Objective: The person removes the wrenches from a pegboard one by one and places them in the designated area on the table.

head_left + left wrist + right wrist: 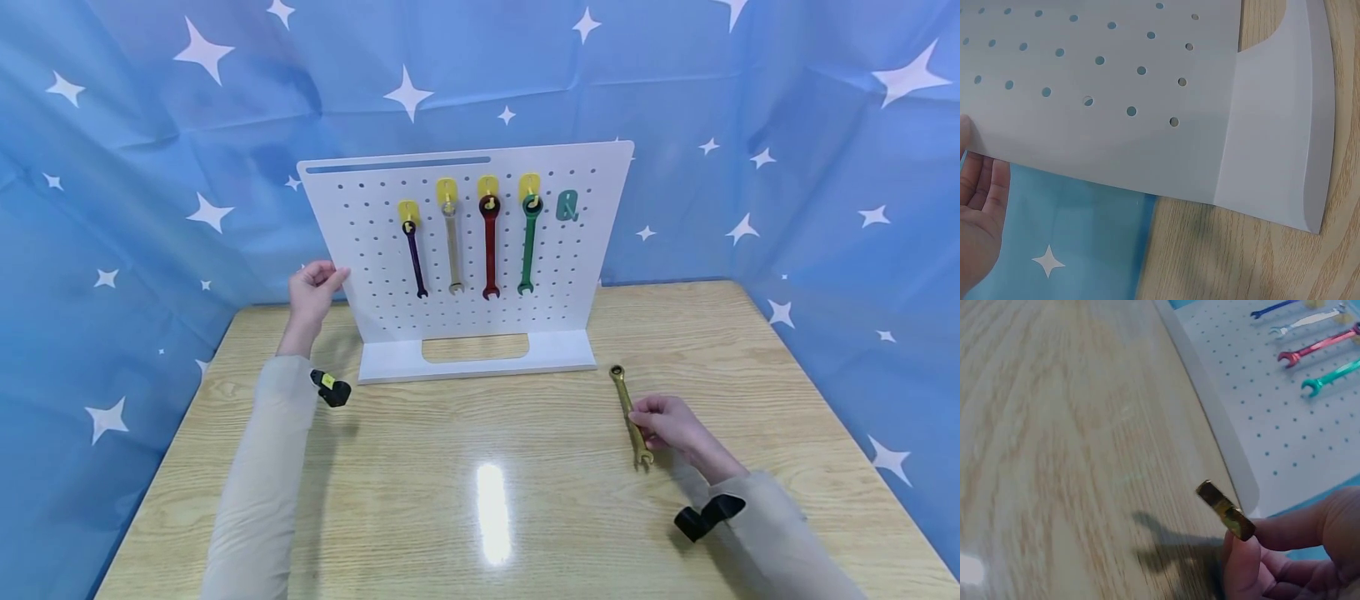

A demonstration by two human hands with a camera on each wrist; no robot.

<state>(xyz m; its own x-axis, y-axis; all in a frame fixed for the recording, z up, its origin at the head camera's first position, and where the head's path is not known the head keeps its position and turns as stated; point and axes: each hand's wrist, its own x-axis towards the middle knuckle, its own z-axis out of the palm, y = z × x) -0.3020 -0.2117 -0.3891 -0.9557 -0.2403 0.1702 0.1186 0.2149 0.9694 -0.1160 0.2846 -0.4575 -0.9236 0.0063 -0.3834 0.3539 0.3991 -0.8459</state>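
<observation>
My right hand [670,427] pinches a gold combination wrench [627,408] by its shank, over the right part of the table. Its ring end points toward the board, and the open end [1225,509] faces the right wrist camera. At the left edge of a white pegboard [465,312], my left hand [311,296] grips the panel, thumb in front and fingers [999,184] behind. Yellow hooks on the board carry a purple wrench [416,262], a silver-looking wrench [453,250], a red wrench [491,250] and a green wrench [528,250].
The pegboard stands upright on a flat white foot [480,368] with a wide slot in it, toward the back of the wooden table [420,483]. To the right of the green wrench is a small green mark [567,205]. A blue star-printed curtain [480,50] surrounds the table.
</observation>
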